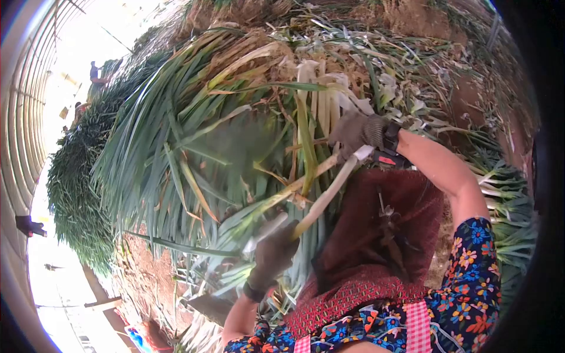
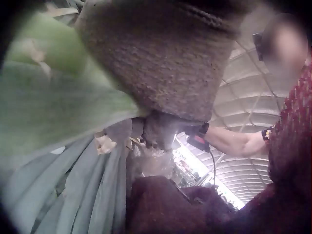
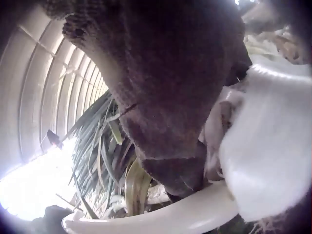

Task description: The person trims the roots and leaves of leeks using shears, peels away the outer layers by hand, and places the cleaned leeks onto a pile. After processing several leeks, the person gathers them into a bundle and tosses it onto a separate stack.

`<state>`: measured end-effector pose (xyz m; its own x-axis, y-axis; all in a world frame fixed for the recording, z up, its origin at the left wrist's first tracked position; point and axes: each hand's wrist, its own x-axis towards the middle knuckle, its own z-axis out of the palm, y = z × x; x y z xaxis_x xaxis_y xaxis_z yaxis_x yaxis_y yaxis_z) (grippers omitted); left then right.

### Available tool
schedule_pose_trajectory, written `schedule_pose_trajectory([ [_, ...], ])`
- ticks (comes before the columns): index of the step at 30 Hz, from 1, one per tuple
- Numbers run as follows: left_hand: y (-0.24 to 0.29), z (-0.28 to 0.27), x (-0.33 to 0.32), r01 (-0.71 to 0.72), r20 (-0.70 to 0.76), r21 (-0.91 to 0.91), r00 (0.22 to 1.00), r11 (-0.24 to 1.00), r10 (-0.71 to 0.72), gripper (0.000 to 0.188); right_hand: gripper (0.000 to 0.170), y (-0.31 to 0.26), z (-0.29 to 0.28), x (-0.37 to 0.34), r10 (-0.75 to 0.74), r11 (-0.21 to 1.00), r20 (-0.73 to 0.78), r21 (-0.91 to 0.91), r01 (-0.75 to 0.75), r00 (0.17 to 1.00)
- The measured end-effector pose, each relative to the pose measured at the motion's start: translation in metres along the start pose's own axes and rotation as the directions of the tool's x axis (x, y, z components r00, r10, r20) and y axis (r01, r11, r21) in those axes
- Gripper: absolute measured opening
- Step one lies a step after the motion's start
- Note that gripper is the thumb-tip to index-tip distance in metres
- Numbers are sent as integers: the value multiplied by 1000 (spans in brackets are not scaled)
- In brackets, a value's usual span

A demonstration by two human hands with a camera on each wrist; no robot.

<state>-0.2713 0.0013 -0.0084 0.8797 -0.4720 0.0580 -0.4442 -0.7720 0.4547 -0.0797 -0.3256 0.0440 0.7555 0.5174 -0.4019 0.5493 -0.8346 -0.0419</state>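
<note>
My gloved left hand (image 1: 275,250) grips a leek (image 1: 326,203) around its shank, with its white root end up to the right. The same glove fills the top of the left wrist view, beside a broad green leaf (image 2: 63,102). At the root end, my gloved right hand (image 1: 358,132) pinches a pale outer strip (image 1: 315,172) that runs down-left toward the green leaves. In the right wrist view its fingertips (image 3: 180,183) meet a curved white piece (image 3: 161,219), next to a thick white root end (image 3: 268,141). The glove hides the pinch itself.
A big heap of leeks (image 1: 176,141) lies in front and to the left. Pale peelings (image 1: 388,88) litter the back right. More leeks (image 1: 503,206) lie at the right. A dark red cloth (image 1: 382,229) covers the lap. Another person (image 1: 94,73) is far off at left.
</note>
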Motion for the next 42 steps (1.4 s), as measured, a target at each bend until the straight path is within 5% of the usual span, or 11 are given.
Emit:
schedule_pose_trajectory([
  [12,21,-5,-47,464,227,-205,879,862,-419,41,32,-26,-17,25,-290,930,-531,-353,103,796],
  [17,-30,42,-158,348,124,-248,937,904,-327,40,13,24,-100,96,-504,800,-813,-566,-197,291],
  [19,-13,28,-161,292,-13,-300,951,908,-310,36,20,24,-155,104,-374,811,-838,-503,-298,397],
  [21,-24,32,-165,447,91,-631,855,634,-511,37,38,8,-192,138,-104,775,-985,-166,-610,136],
  [23,-9,8,-138,354,224,-934,675,42,-703,37,47,-18,-217,118,123,860,-878,-138,-491,462],
  [24,-12,-1,-130,351,136,-914,739,204,-660,37,51,-31,-223,109,208,895,-761,-105,-434,614],
  [25,-7,-12,-110,298,215,-954,676,-5,-705,33,34,-26,-198,113,-24,952,-932,-132,-277,361],
  [26,-16,-25,-96,185,247,-968,798,-167,-550,31,41,-35,-184,94,-18,978,-857,-122,-169,515],
  [28,-1,-38,-60,226,-12,-909,826,350,-563,34,57,-43,-136,64,-86,993,-723,-5,119,685],
  [31,-3,-53,-28,237,-11,-845,888,480,-459,39,83,-46,-73,8,20,912,-527,357,200,850],
  [42,26,-63,28,413,392,-848,910,333,-132,45,97,16,-25,-62,351,898,-857,422,125,377],
])
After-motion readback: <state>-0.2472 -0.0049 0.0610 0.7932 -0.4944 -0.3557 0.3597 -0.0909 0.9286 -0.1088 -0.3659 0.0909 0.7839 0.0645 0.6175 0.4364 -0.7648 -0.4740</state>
